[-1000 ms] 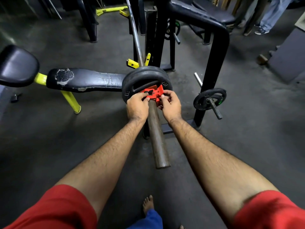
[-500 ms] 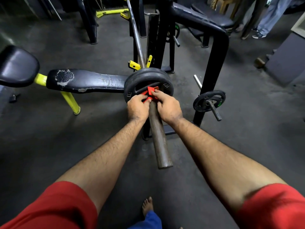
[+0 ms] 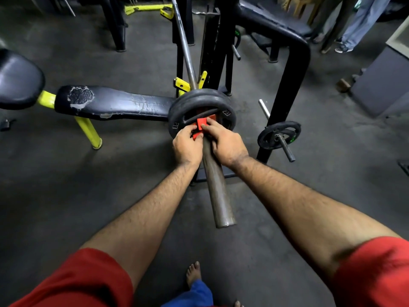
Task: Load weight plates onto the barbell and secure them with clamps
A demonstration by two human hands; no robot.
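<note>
Head camera first, and the only view we have: we look down on a dark grey gym floor (image 3: 66,185), scuffed and dull. To our left a black padded bench (image 3: 115,105) runs across the floor on yellow legs (image 3: 88,134), its cover worn through in a pale patch near one end. Ahead stands a black steel rack (image 3: 290,85) with yellow bar hooks (image 3: 182,84). On a peg low on the rack's right side hangs a small spare plate (image 3: 279,134). Far right at the top we see the legs of another person (image 3: 358,21) standing on the floor.

The barbell (image 3: 218,196) runs from the rack towards us, its bare brown sleeve ending well short of our bare foot (image 3: 193,273). Two black weight plates (image 3: 200,103) sit on the sleeve, pressed together just past our hands. A red clamp (image 3: 202,125) sits around the sleeve right against the nearer plate.

Our left hand (image 3: 187,146) grips the clamp's left side, fingers curled tight on the red plastic. Our right hand (image 3: 226,144) lies over the sleeve from the right, its fingers closed on the clamp's upper part. Both hands touch the clamp and sit just on the near side of the plates. Whether the clamp's lever is locked we cannot tell; our fingers hide it.
</note>
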